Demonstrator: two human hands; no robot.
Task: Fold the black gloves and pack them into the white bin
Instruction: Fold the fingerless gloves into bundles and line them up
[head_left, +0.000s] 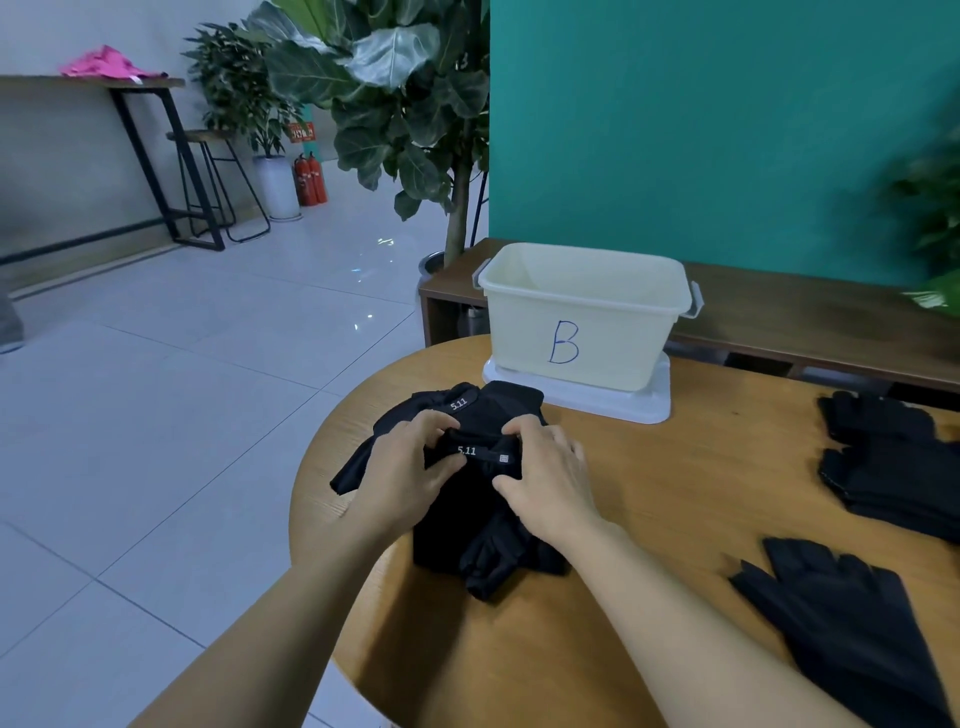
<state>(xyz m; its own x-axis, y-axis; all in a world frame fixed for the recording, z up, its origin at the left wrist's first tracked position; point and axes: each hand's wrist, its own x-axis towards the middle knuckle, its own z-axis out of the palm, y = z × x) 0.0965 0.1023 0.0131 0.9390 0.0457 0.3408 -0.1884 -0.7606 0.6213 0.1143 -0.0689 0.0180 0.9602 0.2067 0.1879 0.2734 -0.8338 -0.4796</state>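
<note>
A pair of black gloves (467, 525) marked "5.11" lies bunched on the round wooden table (649, 509), near its left edge. My left hand (410, 467) pinches the cuff strap of the near glove with curled fingers. My right hand (550, 478) grips the same cuff from the right side. The second glove's cuff (457, 402) shows just beyond my fingers. The white bin (582, 317), marked with a blue "B", stands open behind the gloves on its lid (613, 405); the visible part of its inside holds nothing.
More black gloves lie at the table's right: a stack (888, 462) at the far right and a flat glove (852, 623) nearer. A wooden bench (810, 306) runs behind the table along a teal wall. A potted plant (405, 104) stands to the left.
</note>
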